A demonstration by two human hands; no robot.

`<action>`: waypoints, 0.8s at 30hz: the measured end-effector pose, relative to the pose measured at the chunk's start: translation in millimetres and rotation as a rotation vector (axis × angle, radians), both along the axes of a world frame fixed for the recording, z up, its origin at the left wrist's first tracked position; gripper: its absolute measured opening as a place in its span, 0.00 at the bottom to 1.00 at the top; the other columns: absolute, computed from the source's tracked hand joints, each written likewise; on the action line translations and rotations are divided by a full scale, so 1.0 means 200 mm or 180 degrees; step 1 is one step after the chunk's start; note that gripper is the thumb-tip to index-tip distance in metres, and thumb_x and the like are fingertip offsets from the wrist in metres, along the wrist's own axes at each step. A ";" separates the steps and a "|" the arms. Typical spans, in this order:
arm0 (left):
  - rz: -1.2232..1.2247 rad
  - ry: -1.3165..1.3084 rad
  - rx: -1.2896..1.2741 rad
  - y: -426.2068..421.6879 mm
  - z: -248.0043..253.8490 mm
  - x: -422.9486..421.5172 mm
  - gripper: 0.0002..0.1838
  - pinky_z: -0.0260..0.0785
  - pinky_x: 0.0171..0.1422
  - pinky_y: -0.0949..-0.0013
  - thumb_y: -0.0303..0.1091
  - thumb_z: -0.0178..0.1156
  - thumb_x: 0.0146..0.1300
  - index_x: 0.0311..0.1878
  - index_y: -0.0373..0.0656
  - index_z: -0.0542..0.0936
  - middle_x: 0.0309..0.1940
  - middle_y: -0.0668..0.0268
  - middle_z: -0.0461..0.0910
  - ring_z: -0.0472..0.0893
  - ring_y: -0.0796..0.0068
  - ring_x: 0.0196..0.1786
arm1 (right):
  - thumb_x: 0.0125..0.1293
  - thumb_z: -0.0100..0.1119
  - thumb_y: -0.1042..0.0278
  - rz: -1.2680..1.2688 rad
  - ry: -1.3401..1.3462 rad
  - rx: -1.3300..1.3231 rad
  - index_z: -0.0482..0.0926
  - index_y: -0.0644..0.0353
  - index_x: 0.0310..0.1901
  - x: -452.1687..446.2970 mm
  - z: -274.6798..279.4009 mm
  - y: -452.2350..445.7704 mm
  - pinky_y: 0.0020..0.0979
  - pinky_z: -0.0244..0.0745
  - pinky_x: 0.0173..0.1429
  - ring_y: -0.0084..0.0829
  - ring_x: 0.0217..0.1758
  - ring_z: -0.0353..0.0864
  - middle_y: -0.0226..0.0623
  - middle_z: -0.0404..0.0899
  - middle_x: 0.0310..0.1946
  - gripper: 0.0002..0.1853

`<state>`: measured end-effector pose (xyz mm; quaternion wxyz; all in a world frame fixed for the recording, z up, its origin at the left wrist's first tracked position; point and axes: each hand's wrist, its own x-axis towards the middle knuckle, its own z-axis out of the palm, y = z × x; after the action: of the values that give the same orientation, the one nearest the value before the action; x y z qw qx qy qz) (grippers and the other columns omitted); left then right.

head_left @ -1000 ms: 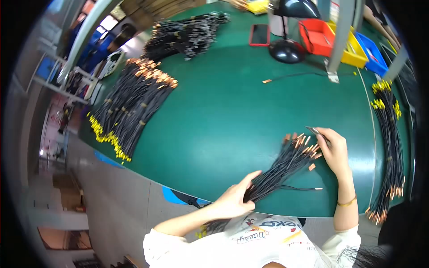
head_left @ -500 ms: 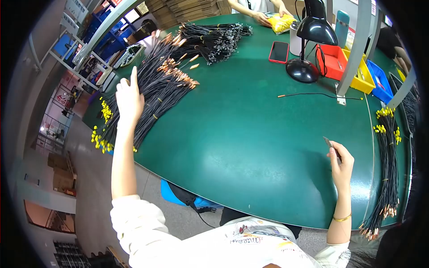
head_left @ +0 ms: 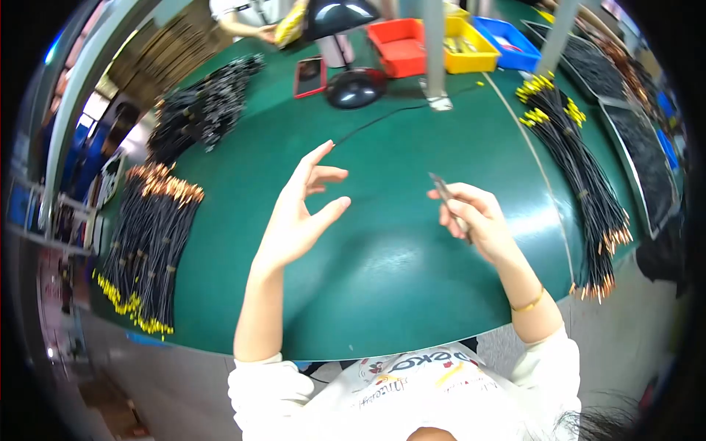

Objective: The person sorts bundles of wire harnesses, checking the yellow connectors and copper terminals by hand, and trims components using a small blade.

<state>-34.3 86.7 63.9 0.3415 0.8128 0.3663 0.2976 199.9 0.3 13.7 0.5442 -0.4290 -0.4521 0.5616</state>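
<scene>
My left hand (head_left: 298, 213) is raised over the green table (head_left: 368, 294), its fingers spread and holding nothing. Its index fingertip appears close to the end of a single thin black cable (head_left: 382, 117); whether they touch I cannot tell. My right hand (head_left: 474, 217) is closed around a small pointed metal tool (head_left: 450, 204), tip up and to the left. Bundles of black cables (head_left: 147, 235) with copper ends at the top and yellow ends at the bottom lie on the left. Another long bundle (head_left: 581, 176) lies on the right, yellow ends at the top.
At the back stand a black lamp (head_left: 355, 87), a red-edged phone (head_left: 309, 77), a red bin (head_left: 398, 48), a yellow bin (head_left: 469, 48), a blue bin (head_left: 507, 44) and a metal post (head_left: 434, 59). More black cables (head_left: 202, 106) lie back left. A co-worker's hand (head_left: 268, 33) holds a yellow bag.
My left hand has left the cable bundles on the left and moved right, now open. My right hand still holds the tool. The camera view has turned.
</scene>
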 end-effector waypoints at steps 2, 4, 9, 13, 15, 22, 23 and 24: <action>-0.0341 -0.0470 -0.0665 -0.01 -0.01 0.14 0.31 0.61 0.51 0.69 0.27 0.58 0.48 0.58 0.42 0.61 0.42 0.61 0.72 0.71 0.72 0.47 | 0.60 0.45 0.69 -0.0023 0.0163 0.0011 0.72 0.66 0.43 0.02 0.00 0.00 0.15 0.57 0.21 0.14 0.17 0.62 0.28 0.70 0.20 0.13; -0.0528 -0.0685 -0.1051 -0.02 -0.02 0.22 0.30 0.61 0.51 0.71 0.26 0.58 0.49 0.58 0.40 0.61 0.42 0.61 0.73 0.71 0.73 0.47 | 0.60 0.44 0.69 -0.0023 0.0167 0.0077 0.72 0.65 0.43 0.03 -0.01 0.00 0.15 0.58 0.21 0.13 0.17 0.62 0.28 0.70 0.20 0.13; -0.0873 -0.0844 -0.1631 -0.06 -0.07 0.30 0.27 0.63 0.48 0.73 0.24 0.59 0.47 0.54 0.38 0.66 0.40 0.63 0.73 0.72 0.76 0.43 | 0.60 0.45 0.71 -0.0063 -0.0089 0.0143 0.72 0.65 0.44 0.00 -0.03 0.01 0.15 0.59 0.22 0.13 0.19 0.63 0.28 0.71 0.22 0.12; -0.0800 -0.0891 -0.1485 -0.06 -0.11 0.30 0.20 0.64 0.46 0.75 0.21 0.57 0.48 0.47 0.35 0.71 0.38 0.63 0.74 0.72 0.77 0.41 | 0.60 0.45 0.72 -0.0029 -0.0235 0.0176 0.72 0.65 0.44 -0.03 -0.05 0.01 0.15 0.60 0.23 0.13 0.19 0.64 0.29 0.72 0.23 0.12; -0.0808 -0.0997 -0.1605 -0.04 -0.13 0.31 0.16 0.65 0.44 0.76 0.20 0.58 0.47 0.43 0.35 0.74 0.35 0.64 0.75 0.73 0.78 0.39 | 0.60 0.45 0.72 0.0006 -0.0268 0.0134 0.72 0.65 0.44 -0.03 -0.04 0.00 0.15 0.61 0.24 0.13 0.20 0.64 0.28 0.72 0.23 0.12; -0.0516 -0.1336 -0.1866 -0.03 -0.17 0.32 0.09 0.65 0.39 0.79 0.20 0.60 0.47 0.34 0.36 0.75 0.29 0.67 0.75 0.73 0.82 0.32 | 0.60 0.46 0.75 -0.0097 -0.0569 0.0260 0.72 0.67 0.43 -0.05 -0.08 0.01 0.15 0.62 0.23 0.14 0.20 0.66 0.30 0.72 0.24 0.11; -0.0455 -0.1343 -0.1934 -0.03 -0.17 0.32 0.09 0.66 0.39 0.79 0.20 0.60 0.47 0.34 0.36 0.75 0.28 0.67 0.75 0.73 0.82 0.32 | 0.60 0.46 0.75 -0.0192 -0.0753 0.0349 0.72 0.67 0.43 -0.05 -0.09 0.02 0.15 0.62 0.23 0.14 0.20 0.66 0.30 0.73 0.24 0.11; -0.0444 -0.1348 -0.1943 -0.03 -0.17 0.32 0.09 0.66 0.39 0.79 0.20 0.60 0.47 0.34 0.36 0.75 0.28 0.67 0.75 0.73 0.82 0.32 | 0.60 0.46 0.76 -0.0286 -0.0937 0.0439 0.72 0.67 0.43 -0.06 -0.09 0.01 0.15 0.62 0.23 0.14 0.20 0.66 0.30 0.73 0.24 0.11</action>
<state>29.4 81.7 28.9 0.6557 0.6170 0.3031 0.3122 187.9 3.3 -4.4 0.5248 -0.4880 -0.5447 0.4355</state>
